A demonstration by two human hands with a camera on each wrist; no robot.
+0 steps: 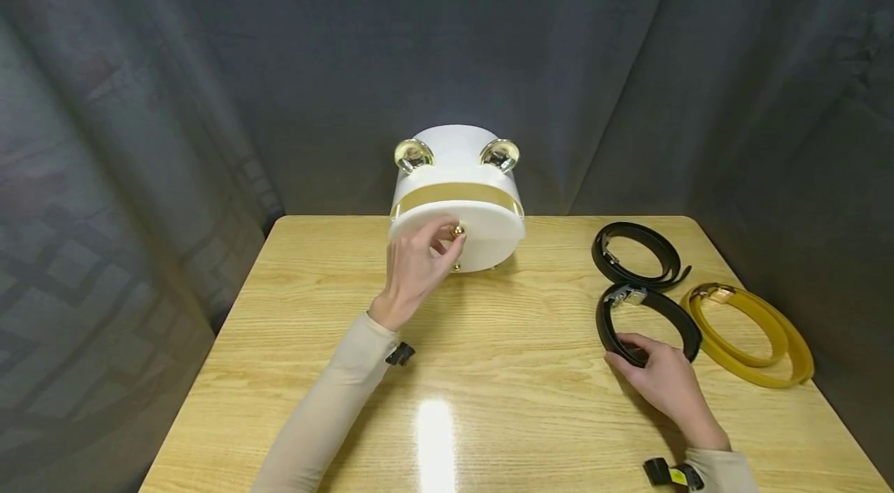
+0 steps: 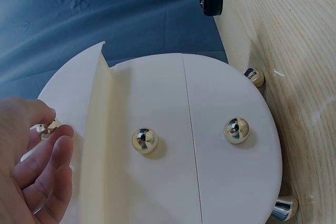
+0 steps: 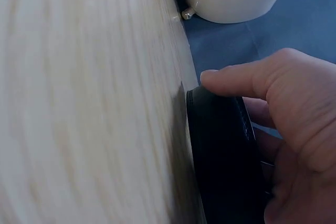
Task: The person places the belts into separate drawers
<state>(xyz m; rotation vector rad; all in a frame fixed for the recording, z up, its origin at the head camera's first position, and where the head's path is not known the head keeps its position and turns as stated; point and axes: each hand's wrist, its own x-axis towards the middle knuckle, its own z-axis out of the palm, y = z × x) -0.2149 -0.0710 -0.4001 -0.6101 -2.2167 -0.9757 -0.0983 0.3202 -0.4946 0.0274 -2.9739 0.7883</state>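
A white rounded drawer box (image 1: 457, 144) stands at the table's back edge, its top drawer (image 1: 492, 233) pulled partly out. My left hand (image 1: 412, 268) pinches the gold knob (image 2: 46, 128) of that drawer between thumb and fingers. Two lower drawers, each with a round gold knob (image 2: 145, 141), are flush in the left wrist view. At the right, my right hand (image 1: 660, 380) grips the near side of a coiled black belt (image 3: 223, 156), thumb outside and fingers inside the loop. Its metal buckle (image 1: 634, 296) faces the back.
Another coiled black belt (image 1: 663, 241) lies behind the held one, and a coiled mustard-yellow belt (image 1: 796, 338) lies to its right. Two gold ear-like pieces (image 1: 414, 155) stick out from the box's top. Dark curtains (image 1: 447, 27) hang behind the wooden table (image 1: 531, 369).
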